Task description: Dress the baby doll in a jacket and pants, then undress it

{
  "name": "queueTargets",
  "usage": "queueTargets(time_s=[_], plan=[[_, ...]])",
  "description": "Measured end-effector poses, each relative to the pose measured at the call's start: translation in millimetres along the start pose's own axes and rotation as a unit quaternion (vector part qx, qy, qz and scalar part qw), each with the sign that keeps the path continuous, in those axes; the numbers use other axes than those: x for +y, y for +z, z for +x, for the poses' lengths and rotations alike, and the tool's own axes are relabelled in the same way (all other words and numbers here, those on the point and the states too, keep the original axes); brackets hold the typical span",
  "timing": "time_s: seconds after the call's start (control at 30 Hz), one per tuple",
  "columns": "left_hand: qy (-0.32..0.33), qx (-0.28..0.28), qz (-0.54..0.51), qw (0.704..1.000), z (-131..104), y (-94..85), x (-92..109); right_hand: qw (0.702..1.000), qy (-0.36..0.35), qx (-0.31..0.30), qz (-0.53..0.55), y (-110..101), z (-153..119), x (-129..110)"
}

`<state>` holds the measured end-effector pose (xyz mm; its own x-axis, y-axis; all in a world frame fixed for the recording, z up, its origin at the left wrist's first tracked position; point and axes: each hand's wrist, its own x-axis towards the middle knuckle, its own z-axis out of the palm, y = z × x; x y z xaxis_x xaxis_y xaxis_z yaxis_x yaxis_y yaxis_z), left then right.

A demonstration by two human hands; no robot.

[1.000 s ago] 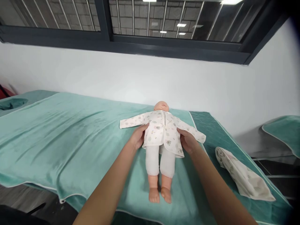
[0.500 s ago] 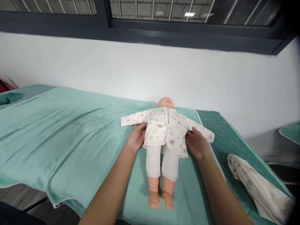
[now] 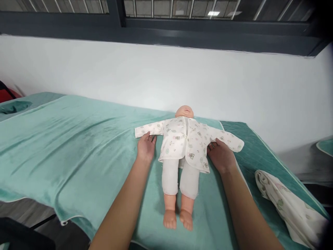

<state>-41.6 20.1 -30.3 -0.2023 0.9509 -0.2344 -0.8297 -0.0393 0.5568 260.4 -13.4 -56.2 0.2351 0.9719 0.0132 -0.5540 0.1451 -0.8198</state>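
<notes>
A baby doll (image 3: 170, 219) lies on its back on a green cloth, head toward the wall. It wears a white printed baby jacket (image 3: 173, 142), its front edges meeting at mid-chest, with both sleeves spread sideways. White padded fabric covers the upper legs; the feet are bare. My left hand (image 3: 146, 147) is at the lower edge of the left-side sleeve, thumb touching it and fingers slightly apart. Under the right-side sleeve is my right hand (image 3: 221, 155), thumb against the cloth, fingers loosely spread beside the jacket's side. Neither hand visibly grips the fabric.
The green cloth (image 3: 78, 139) covers a bed-like surface against a white wall (image 3: 130, 76). A folded printed white cloth (image 3: 288, 205) lies on the darker green strip (image 3: 239, 130) at right. Above runs a dark window frame (image 3: 182, 38). A dark object (image 3: 26, 236) is at lower left.
My left hand has moved outward along the sleeve, away from the doll's side. The right-side sleeve now reaches farther out and higher. The camera view has shifted slightly.
</notes>
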Motion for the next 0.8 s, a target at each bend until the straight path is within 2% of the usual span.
queueTargets(time_s=[0.07,0.2,0.43,0.57,0.8], plan=[[0.008,-0.005,-0.014,1.0,1.5,-1.7,2.9,0.998,0.049,-0.009,0.032,-3.6,1.8,-0.3],[0.05,-0.01,-0.027,0.998,9.1,-8.1,9.8,0.995,0.072,0.014,0.069,-5.1,0.8,-5.2],[0.118,0.02,0.035,0.992,42.7,-11.0,20.6,0.991,0.026,0.059,0.117,-12.6,-4.0,-15.3],[0.123,0.03,0.065,0.99,58.9,-12.2,31.3,0.986,0.014,0.089,0.143,-16.4,-3.9,-19.3],[0.189,0.071,0.079,0.976,67.2,-21.0,39.0,0.979,-0.036,0.118,0.164,-26.1,-0.8,-29.2]])
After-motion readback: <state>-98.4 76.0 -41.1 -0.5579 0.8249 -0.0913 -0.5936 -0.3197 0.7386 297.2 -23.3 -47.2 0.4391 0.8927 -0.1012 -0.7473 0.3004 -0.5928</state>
